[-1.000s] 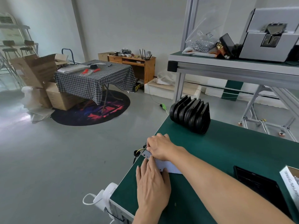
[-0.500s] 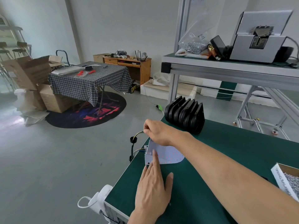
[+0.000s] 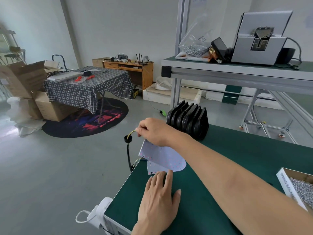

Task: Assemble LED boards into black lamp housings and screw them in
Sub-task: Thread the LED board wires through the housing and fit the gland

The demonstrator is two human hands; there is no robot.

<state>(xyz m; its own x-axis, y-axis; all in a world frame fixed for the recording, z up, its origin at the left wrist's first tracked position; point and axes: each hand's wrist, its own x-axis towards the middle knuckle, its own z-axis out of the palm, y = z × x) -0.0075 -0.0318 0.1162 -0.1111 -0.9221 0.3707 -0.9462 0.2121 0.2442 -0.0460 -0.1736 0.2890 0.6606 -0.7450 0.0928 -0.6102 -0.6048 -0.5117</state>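
Green worktop [image 3: 220, 167] fills the lower right, and at its far edge stands a row of black lamp housings [image 3: 188, 122], upright and packed side by side. Nearer, at the left corner, two white LED boards [image 3: 162, 160] overlap, the upper one tilted up off the lower. Right hand [image 3: 153, 131] is up there, its grip pinched on the yellow wire [image 3: 131, 133] that runs to a black cable [image 3: 128, 150] hanging off the edge. Left hand [image 3: 159, 199] lies flat, fingers straight, tips touching the lower board. A box of screws [image 3: 298, 187] sits far right.
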